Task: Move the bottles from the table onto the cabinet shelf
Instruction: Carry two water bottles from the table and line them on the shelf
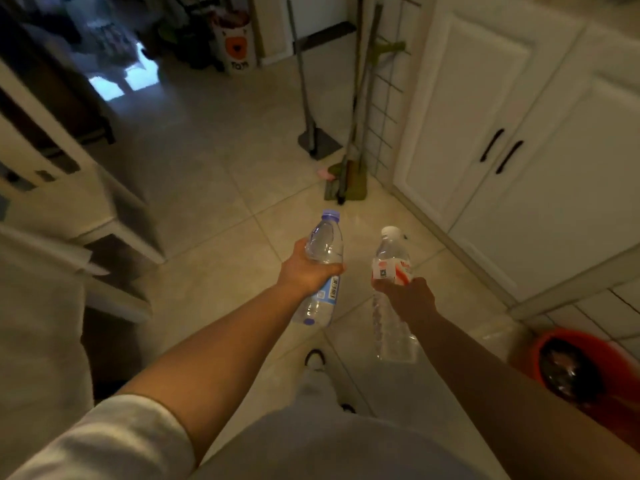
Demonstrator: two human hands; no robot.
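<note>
Left grip (304, 268) round clear ribbed bottle (322, 271), tiled floor (214, 188)

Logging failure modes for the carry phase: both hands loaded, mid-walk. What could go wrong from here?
1. The left hand and right hand each grip a bottle, so no hand is free to pull the closed cabinet doors by their handles.
2. The right hand holds the white-capped bottle around its label, with the long lower body hanging unsupported; it may slip.
3. The broom and mop and the orange bucket crowd the floor path; possible trip.
</note>
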